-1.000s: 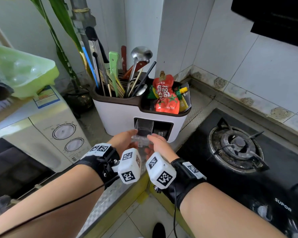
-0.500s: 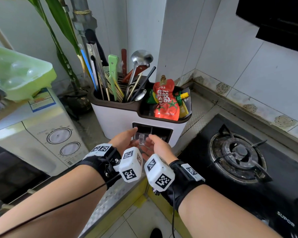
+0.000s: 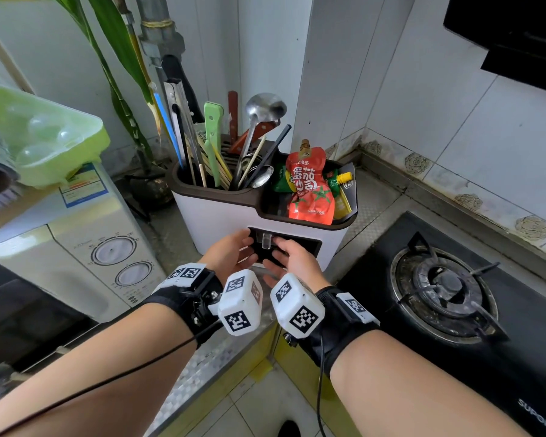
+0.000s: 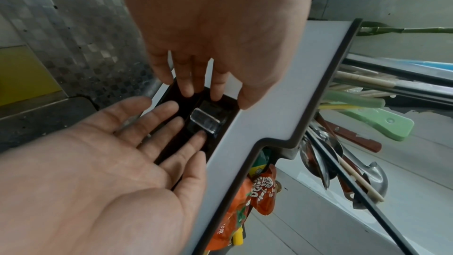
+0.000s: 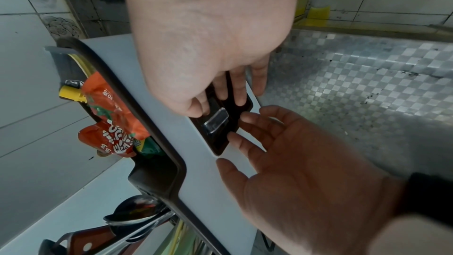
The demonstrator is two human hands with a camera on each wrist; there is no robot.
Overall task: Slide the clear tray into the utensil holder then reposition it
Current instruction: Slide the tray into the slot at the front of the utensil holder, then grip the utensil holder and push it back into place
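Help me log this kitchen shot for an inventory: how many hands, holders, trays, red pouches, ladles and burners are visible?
hands: 2, left hand and right hand
holder: 1
tray: 1
red pouch: 1
ladle: 1
burner: 1
total: 7

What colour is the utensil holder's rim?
Dark brown rim on the utensil holder, clearest in the head view.

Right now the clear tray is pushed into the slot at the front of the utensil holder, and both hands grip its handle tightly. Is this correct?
Not quite. The clear tray sits inside the utensil holder, but the left wrist view shows the left hand and right hand with straight fingers at the slot, gripping nothing.
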